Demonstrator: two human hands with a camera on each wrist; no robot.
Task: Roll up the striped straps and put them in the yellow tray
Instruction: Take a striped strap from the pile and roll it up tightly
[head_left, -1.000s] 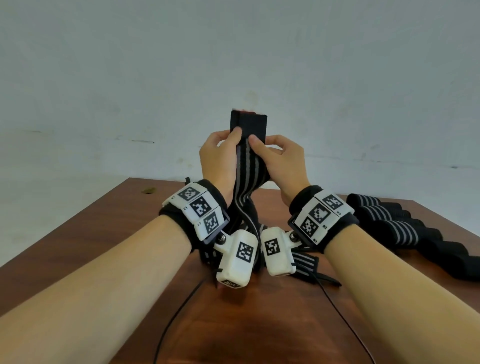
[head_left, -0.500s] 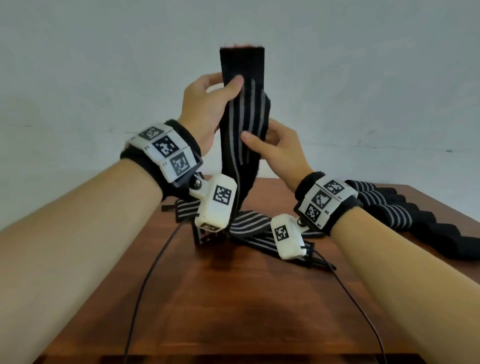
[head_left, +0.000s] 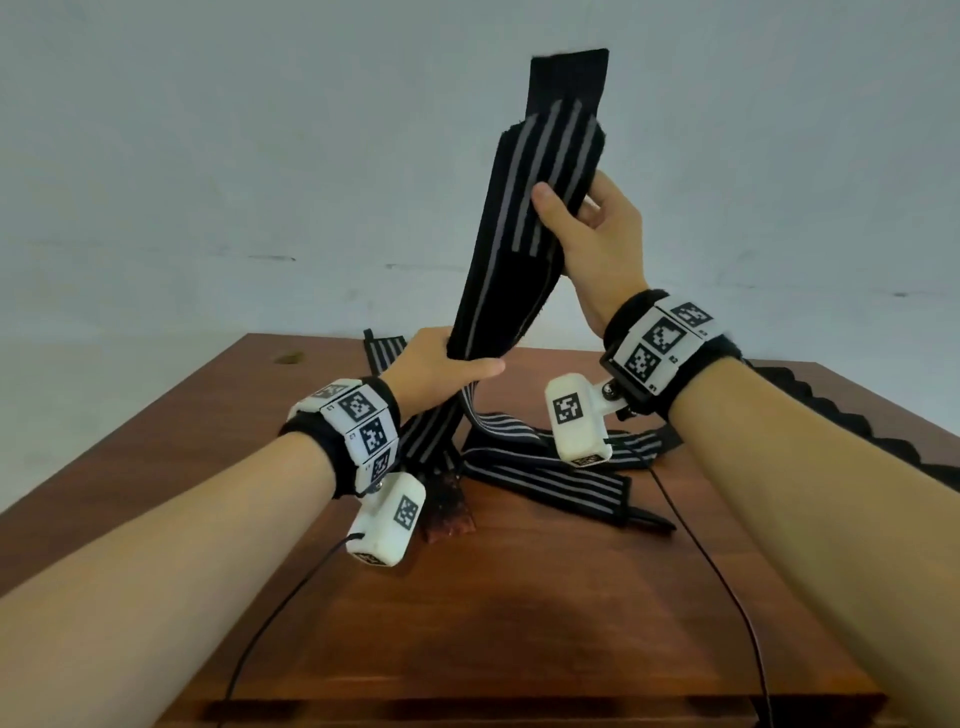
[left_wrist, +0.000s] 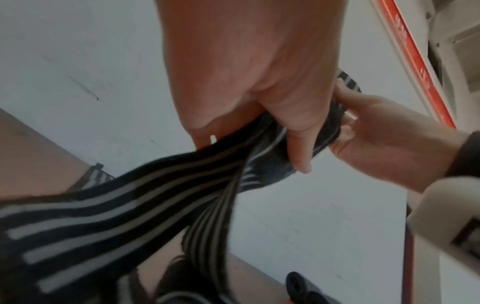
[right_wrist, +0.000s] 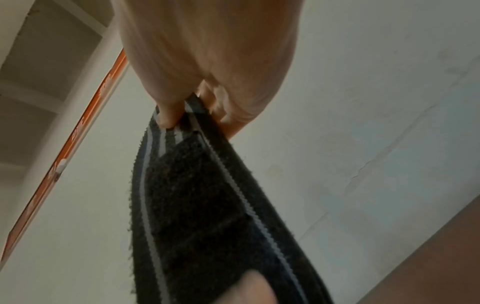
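- The wrist bands carry black-and-white square codes; no readable words.
- The left hand grips the strap low above the table, having dropped since half a second ago.
- The right hand pinches it higher, now raised above the left.
- More straps lie beyond.
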